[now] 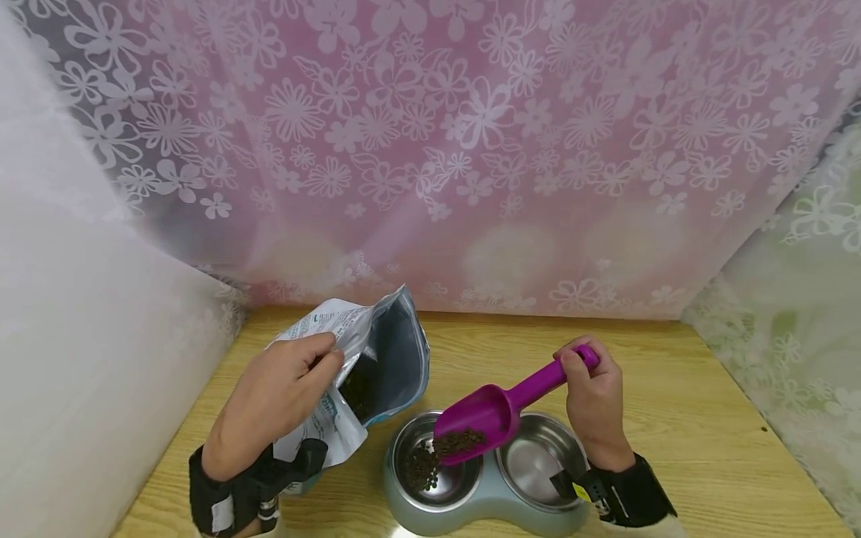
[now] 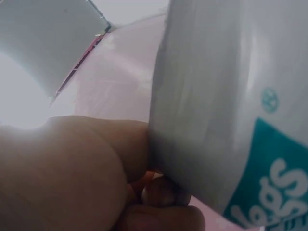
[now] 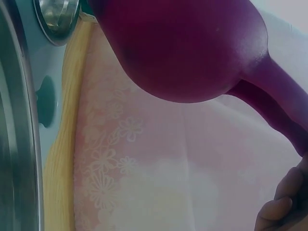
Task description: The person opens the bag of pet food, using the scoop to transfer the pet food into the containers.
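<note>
My right hand (image 1: 595,400) grips the handle of a purple scoop (image 1: 494,411), tipped to the left over a double pet bowl (image 1: 487,504). Brown kibble lies in the scoop's front, and more kibble (image 1: 421,469) is in the left steel bowl below its lip. The right steel bowl (image 1: 541,459) holds none that I can see. With my left hand (image 1: 276,396) I pinch the edge of an open pet food bag (image 1: 400,373), whose mouth leans right; dark kibble shows inside. In the left wrist view the bag (image 2: 202,96) fills the right side. The scoop's underside (image 3: 183,53) shows in the right wrist view.
A wooden table (image 1: 699,418) carries everything. Behind it hangs a pink flowered curtain (image 1: 430,149). A white sheet (image 1: 87,314) closes the left side, and a pale green flowered sheet (image 1: 787,336) the right. Each wrist wears a black strap with a camera.
</note>
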Tool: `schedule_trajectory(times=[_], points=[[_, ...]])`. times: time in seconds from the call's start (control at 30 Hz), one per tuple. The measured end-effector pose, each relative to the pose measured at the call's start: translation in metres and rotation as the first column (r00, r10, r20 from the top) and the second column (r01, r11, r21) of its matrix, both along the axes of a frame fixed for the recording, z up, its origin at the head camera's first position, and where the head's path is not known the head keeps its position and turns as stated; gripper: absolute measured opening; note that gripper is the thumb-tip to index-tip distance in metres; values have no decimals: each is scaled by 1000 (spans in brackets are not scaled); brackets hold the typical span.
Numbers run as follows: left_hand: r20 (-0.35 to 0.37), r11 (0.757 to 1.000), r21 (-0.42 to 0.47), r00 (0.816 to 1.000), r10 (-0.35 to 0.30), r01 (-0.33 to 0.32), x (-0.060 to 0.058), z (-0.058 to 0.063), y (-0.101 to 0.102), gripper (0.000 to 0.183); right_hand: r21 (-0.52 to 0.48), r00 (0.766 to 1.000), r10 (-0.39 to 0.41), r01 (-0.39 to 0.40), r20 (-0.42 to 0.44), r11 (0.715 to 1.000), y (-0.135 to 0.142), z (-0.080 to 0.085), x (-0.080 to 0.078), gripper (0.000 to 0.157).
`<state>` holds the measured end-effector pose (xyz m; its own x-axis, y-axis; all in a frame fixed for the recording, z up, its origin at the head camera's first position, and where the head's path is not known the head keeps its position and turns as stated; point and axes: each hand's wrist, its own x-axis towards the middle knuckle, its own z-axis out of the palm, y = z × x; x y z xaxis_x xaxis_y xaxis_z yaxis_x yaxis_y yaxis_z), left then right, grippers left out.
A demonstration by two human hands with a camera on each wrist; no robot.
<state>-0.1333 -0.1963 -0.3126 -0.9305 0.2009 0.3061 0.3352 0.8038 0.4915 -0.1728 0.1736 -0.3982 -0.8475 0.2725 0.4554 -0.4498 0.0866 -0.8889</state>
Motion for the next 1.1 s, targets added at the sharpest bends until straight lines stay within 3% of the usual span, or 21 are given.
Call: schedule_trajectory(times=[0.27, 0.53, 0.77, 1.0, 1.1], points=[[2, 1000, -3, 1000, 0, 0, -1, 0, 0, 35, 15, 996, 41, -40, -76, 999, -3, 1, 3, 11], [2, 1000, -11, 1000, 3, -3, 1, 1, 0, 35, 57, 967, 130, -120, -218, 991, -4, -1, 7, 6], [13, 1000, -14, 1000, 3, -3, 1, 2, 1, 37, 214, 957, 120, -63, -263, 975, -6, 3, 18, 11], [26, 1000, -16, 1000, 3, -3, 1, 3, 0, 35, 247, 906, 153, -55, -396, 967, -12, 6, 22, 15], [28, 1000, -13, 1000, 3, -2, 1, 3, 0, 34, 253, 896, 167, -63, -411, 965, -14, 7, 22, 15]])
